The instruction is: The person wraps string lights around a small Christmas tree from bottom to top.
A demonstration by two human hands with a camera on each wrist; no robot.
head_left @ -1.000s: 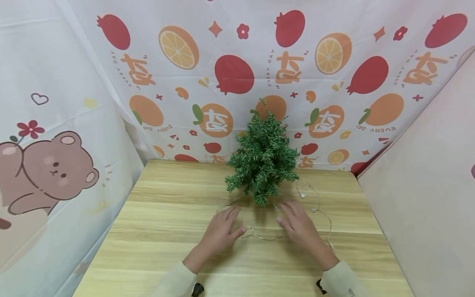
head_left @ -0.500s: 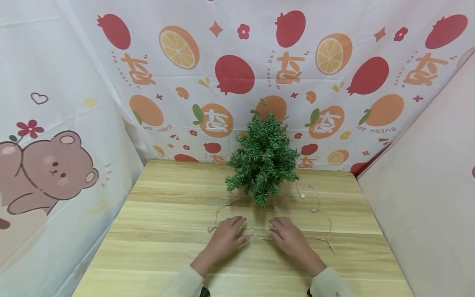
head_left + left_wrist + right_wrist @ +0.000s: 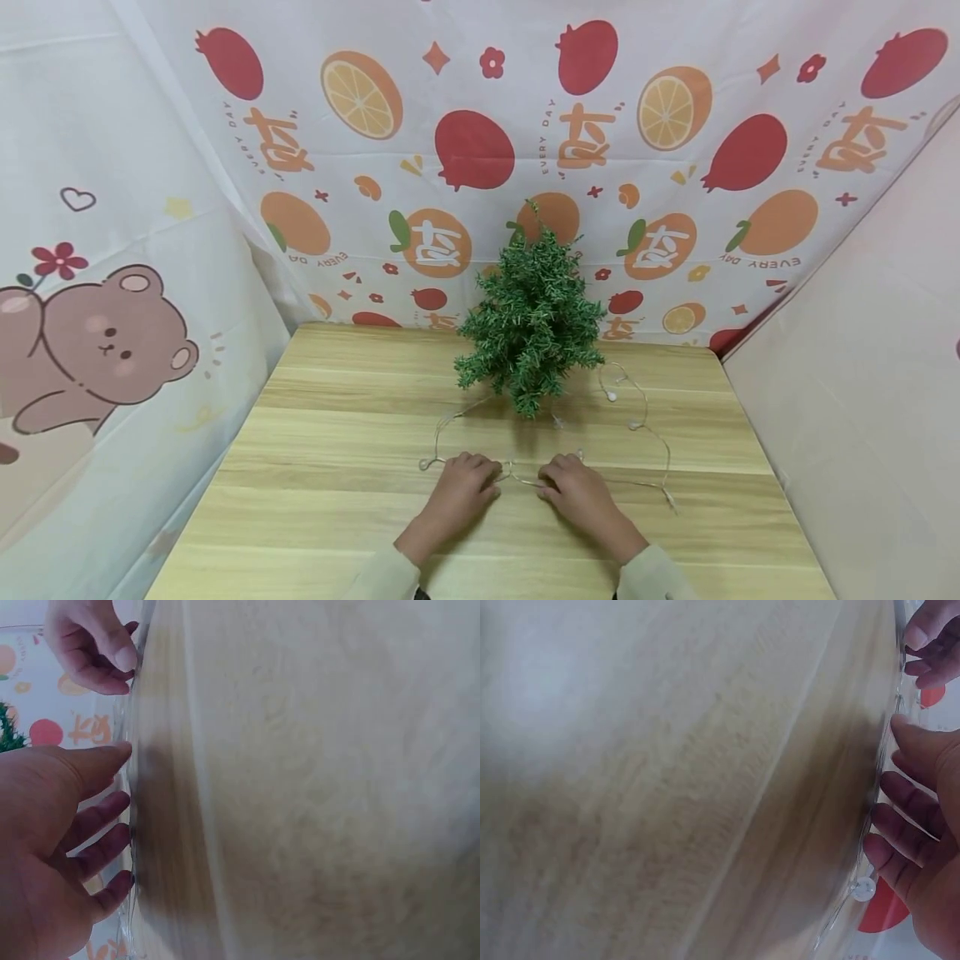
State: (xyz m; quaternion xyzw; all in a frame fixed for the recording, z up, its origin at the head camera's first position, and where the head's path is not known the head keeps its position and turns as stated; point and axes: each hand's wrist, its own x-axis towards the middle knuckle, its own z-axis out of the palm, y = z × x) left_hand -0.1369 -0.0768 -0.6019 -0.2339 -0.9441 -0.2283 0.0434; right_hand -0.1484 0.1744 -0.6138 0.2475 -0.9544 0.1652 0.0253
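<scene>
Reader: What does the head view show?

Author: A string of lights (image 3: 526,481) on the wooden table (image 3: 337,500), lying between the green tree (image 3: 532,317), near the back edge, and the front edge; one loop runs toward the right edge. The left hand (image 3: 459,493) and right hand (image 3: 579,493) stand apart at its front run, a bare length of wire between them.

Reader: And the left wrist view?

Author: Left thumb and fingers spread, tips at the wire, low over the tabletop; no pinch visible. A light thumb-and-forefinger hold would suit so thin a strand.

Reader: The right wrist view?

Author: Right thumb and fingers likewise spread along the wire; a clear bulb (image 3: 864,889) lies just beside the lowest fingertip. Best to grip bare wire rather than bulb, and to raise both hands evenly, leaving slack; the part near the tree could snag on its branches.
</scene>
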